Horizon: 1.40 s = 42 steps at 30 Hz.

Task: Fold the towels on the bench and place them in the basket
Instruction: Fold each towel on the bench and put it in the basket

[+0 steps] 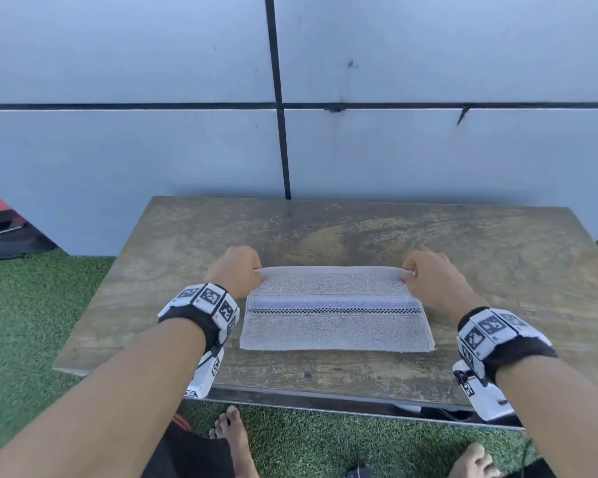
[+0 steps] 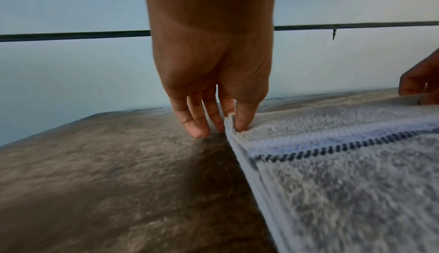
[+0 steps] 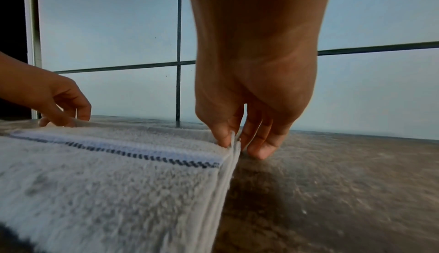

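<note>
A white towel (image 1: 335,320) with a pale blue band and a dark checked stripe lies folded on the worn wooden bench (image 1: 359,232). My left hand (image 1: 237,270) pinches its far left corner between thumb and fingers; in the left wrist view the left hand (image 2: 231,121) holds the towel (image 2: 344,172) at its raised edge. My right hand (image 1: 425,274) pinches the far right corner, and the right wrist view shows the right hand (image 3: 234,138) with the layered edge of the towel (image 3: 114,182) between its fingers. No basket is in view.
A pale panelled wall (image 1: 428,150) with dark seams stands right behind the bench. Green artificial grass (image 1: 32,305) surrounds it. A dark bag (image 1: 7,236) lies at the far left. My bare feet (image 1: 233,439) stand under the front edge, beside a small dark device (image 1: 358,472).
</note>
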### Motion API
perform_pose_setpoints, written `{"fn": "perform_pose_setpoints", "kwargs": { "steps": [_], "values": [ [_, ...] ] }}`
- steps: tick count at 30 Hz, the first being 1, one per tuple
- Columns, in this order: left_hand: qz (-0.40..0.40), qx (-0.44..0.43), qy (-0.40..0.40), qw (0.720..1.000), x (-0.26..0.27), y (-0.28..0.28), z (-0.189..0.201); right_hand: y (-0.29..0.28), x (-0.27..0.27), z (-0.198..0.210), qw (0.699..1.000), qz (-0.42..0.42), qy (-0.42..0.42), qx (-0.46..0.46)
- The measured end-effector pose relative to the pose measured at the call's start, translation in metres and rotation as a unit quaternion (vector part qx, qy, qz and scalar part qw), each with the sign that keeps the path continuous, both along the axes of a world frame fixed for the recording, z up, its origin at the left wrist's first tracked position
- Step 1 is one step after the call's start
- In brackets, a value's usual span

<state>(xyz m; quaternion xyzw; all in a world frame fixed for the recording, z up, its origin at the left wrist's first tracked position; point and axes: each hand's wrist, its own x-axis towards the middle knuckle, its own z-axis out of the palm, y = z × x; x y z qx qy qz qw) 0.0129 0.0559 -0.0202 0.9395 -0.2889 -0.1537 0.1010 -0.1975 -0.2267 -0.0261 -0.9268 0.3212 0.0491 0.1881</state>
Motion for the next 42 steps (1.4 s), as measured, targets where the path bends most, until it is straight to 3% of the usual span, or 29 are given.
{"fn": "perform_pose_setpoints", "kwargs": {
  "steps": [3, 7, 11, 15, 17, 20, 22, 24, 27, 31, 38, 42],
  "values": [
    [-0.011, -0.006, -0.005, 1.0, -0.001, -0.002, 0.019, 0.0, 0.0, 0.012, 0.999, -0.006, -0.032, 0.005],
    [-0.016, -0.092, -0.048, 0.994, -0.001, -0.001, 0.059, -0.003, 0.003, 0.046, 0.992, -0.011, -0.125, -0.002],
    [-0.025, -0.217, -0.088, 0.972, 0.0, 0.012, 0.089, -0.004, -0.002, 0.079, 0.961, -0.009, -0.273, -0.05],
    [-0.058, -0.312, -0.135, 0.939, -0.018, 0.036, 0.093, 0.011, -0.028, 0.089, 0.932, -0.002, -0.357, -0.069],
    [-0.062, -0.297, -0.112, 0.946, -0.032, 0.052, 0.078, 0.016, -0.044, 0.074, 0.942, 0.027, -0.328, -0.063],
    [-0.061, -0.194, 0.024, 0.979, -0.054, 0.076, 0.035, 0.026, -0.071, 0.039, 0.989, 0.061, -0.135, 0.016],
    [-0.031, -0.119, 0.1, 0.987, -0.071, 0.089, 0.01, 0.034, -0.087, 0.016, 0.996, 0.053, -0.037, 0.056],
    [0.026, -0.106, 0.107, 0.988, -0.083, 0.096, -0.009, 0.043, -0.099, 0.0, 0.996, 0.003, -0.037, 0.083],
    [0.084, -0.113, 0.049, 0.989, -0.096, 0.092, -0.017, 0.053, -0.103, -0.014, 0.992, -0.075, -0.068, 0.073],
    [0.095, -0.078, 0.008, 0.992, -0.104, 0.083, -0.015, 0.064, -0.1, -0.016, 0.993, -0.092, -0.065, 0.045],
    [0.115, -0.121, 0.009, 0.986, -0.101, 0.081, -0.006, 0.065, -0.101, 0.0, 0.977, -0.133, -0.128, 0.106],
    [0.13, -0.075, 0.059, 0.987, -0.099, 0.08, -0.004, 0.06, -0.1, 0.007, 0.989, -0.088, -0.014, 0.12]
  ]
}}
